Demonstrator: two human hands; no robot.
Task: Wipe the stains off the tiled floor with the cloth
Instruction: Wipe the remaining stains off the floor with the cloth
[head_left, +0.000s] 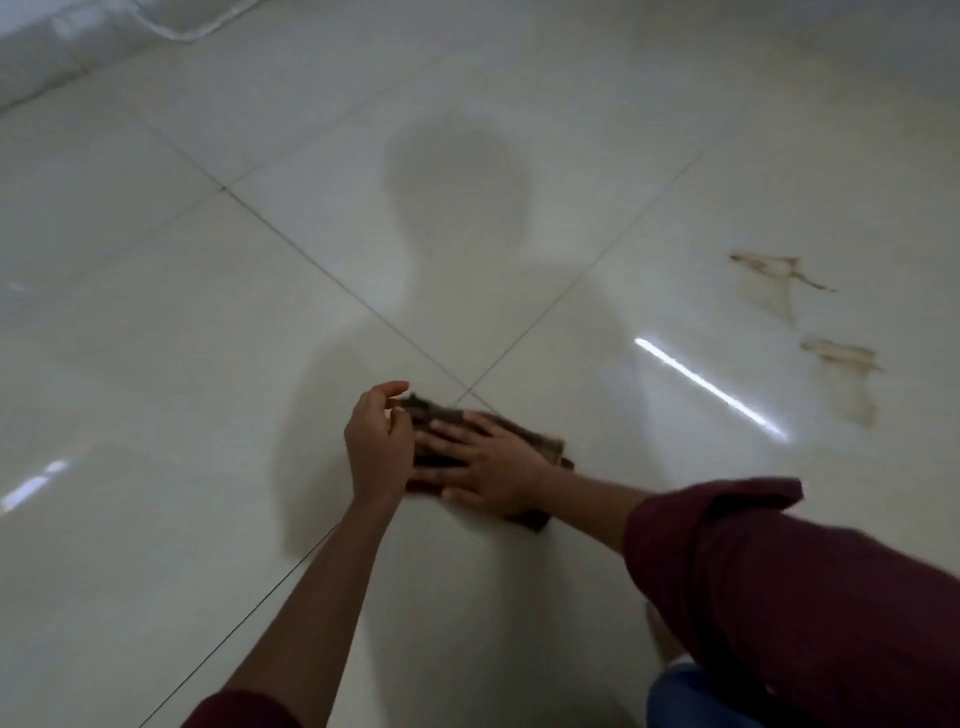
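Note:
A dark brown cloth (545, 447) lies folded on the glossy cream tiled floor (208, 364), just below a crossing of grout lines. My right hand (485, 460) presses flat on the cloth with fingers spread. My left hand (376, 441) sits at the cloth's left end, fingers curled and pinching its edge. Two brownish stains mark the tile to the right: an upper stain (774, 275) and a lower stain (844, 369), both well clear of the cloth.
A white fabric or bedding edge (171, 21) shows at the top left by a wall line. My knee in blue trousers (691, 696) is at the bottom right. A light reflection streak (711, 389) lies between cloth and stains.

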